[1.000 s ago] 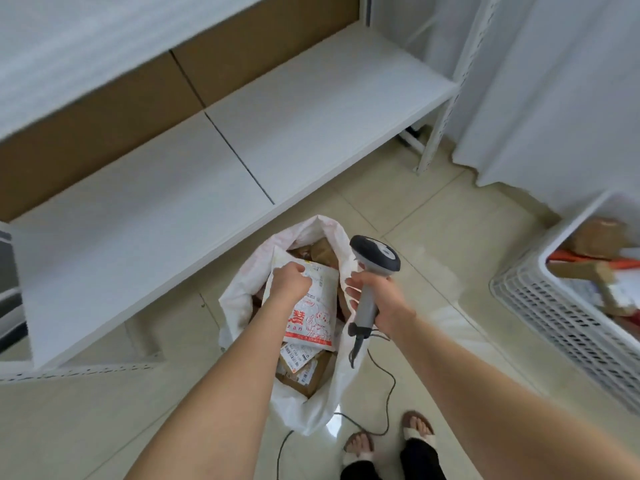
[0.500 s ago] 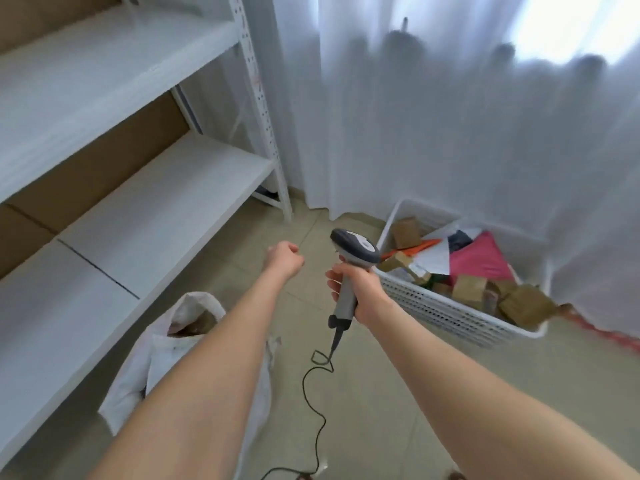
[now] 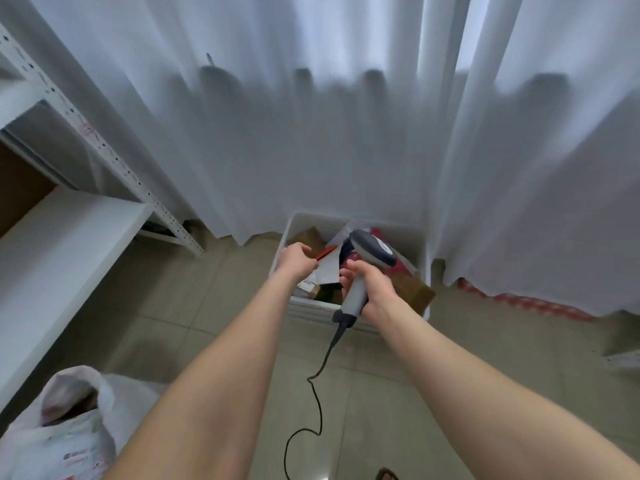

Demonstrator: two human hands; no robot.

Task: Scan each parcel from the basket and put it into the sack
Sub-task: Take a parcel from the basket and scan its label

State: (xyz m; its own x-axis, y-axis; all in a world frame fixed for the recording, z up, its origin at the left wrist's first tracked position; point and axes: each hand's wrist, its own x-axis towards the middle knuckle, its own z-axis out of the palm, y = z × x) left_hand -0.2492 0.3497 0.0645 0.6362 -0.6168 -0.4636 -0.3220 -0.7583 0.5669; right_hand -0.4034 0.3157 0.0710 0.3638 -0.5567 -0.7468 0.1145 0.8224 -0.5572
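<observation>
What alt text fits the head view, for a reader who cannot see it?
A person's left hand hovers over a white basket of parcels while the right hand grips a corded scanner; a white sack stands lower left.

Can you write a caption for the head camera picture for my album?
Left hand at a white flat parcel in the white plastic basket; right hand holds the grey handheld scanner.

We cannot tell whether our left hand (image 3: 296,261) pinches the white flat parcel (image 3: 329,268); it and the grey handheld scanner (image 3: 372,249) hide much of the white slatted basket (image 3: 313,310). The white plastic sack (image 3: 69,434) is cut off lower left.
</observation>
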